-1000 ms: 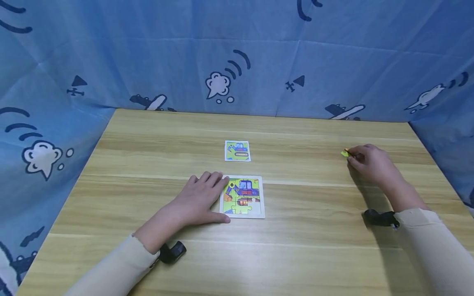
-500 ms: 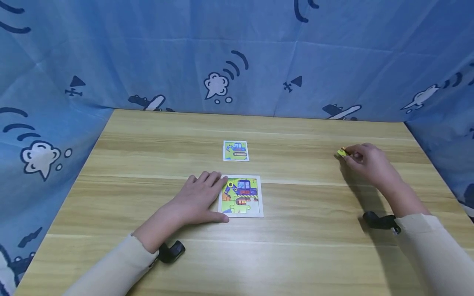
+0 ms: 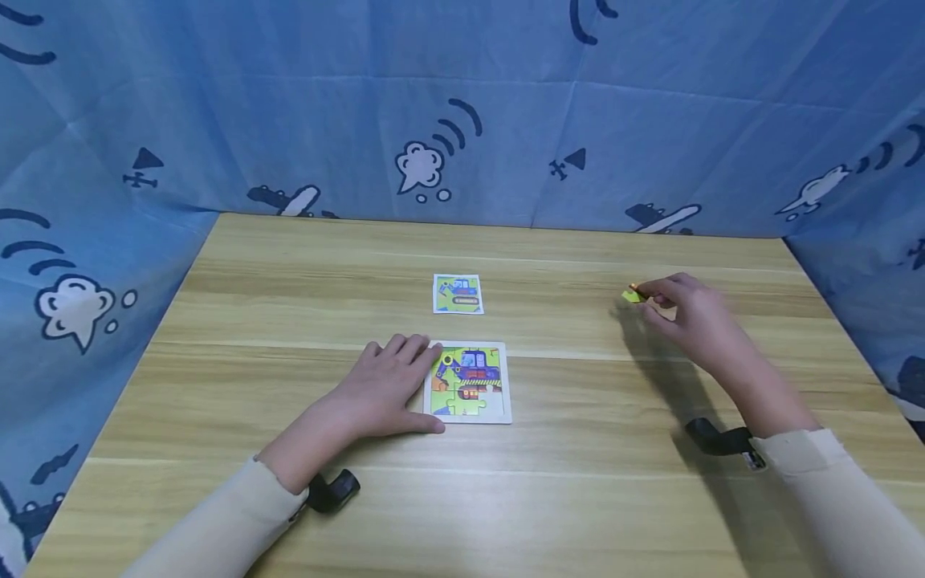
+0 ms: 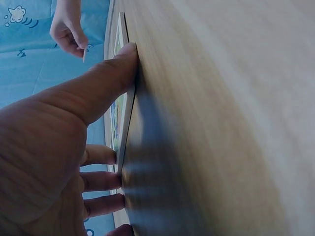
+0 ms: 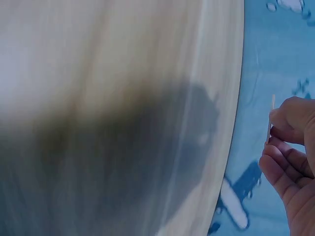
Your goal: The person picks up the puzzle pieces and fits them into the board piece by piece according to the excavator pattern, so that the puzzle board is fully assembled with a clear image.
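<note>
A square jigsaw board with a pale rim lies mid-table. Its picture is a blue digger on green, with a blank white patch at the lower right. My left hand rests at its left side, fingers spread. The thumb touches near the lower left corner, and a fingertip lies at the upper left; the left wrist view shows the thumb on the board's edge. Above the table at right, my right hand pinches a yellow-green jigsaw piece between thumb and fingers. Edge-on, the piece appears thin in the right wrist view.
A small card printed with the same digger lies behind the board. The wooden table ends at the back against a blue patterned cloth, which also hangs at both sides.
My right hand has carried the jigsaw piece leftward, from the far right toward the board. The left hand stays where it was on the board. The head view has shifted slightly.
</note>
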A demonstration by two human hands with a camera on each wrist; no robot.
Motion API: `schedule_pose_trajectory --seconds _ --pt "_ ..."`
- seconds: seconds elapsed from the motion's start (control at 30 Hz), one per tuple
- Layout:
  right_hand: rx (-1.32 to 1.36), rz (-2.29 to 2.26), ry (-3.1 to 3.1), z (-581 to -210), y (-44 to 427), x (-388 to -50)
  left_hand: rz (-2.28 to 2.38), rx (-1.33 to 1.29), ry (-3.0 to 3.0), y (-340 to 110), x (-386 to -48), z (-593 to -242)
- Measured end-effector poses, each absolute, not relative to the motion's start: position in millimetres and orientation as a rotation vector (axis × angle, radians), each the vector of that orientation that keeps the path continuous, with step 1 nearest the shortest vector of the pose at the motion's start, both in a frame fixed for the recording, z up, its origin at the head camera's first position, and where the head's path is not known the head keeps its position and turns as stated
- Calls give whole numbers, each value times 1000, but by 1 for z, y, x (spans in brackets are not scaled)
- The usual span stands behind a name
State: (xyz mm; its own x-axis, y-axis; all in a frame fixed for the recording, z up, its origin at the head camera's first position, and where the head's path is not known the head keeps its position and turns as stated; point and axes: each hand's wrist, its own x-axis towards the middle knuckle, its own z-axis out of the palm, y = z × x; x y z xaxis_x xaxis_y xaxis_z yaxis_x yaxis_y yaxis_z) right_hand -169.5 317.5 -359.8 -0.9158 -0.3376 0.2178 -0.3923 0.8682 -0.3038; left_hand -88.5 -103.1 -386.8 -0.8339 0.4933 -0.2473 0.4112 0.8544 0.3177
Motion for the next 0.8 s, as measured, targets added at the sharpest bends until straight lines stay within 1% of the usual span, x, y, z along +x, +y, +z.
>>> schedule_pose_trajectory --seconds 0.4,0.8 --pt "874 535 -2783 -363 254 -145 368 670 2707 -104 -88 -388" --pt "965 520 -2868 -367 209 -118 373 688 2709 -104 -89 -389"
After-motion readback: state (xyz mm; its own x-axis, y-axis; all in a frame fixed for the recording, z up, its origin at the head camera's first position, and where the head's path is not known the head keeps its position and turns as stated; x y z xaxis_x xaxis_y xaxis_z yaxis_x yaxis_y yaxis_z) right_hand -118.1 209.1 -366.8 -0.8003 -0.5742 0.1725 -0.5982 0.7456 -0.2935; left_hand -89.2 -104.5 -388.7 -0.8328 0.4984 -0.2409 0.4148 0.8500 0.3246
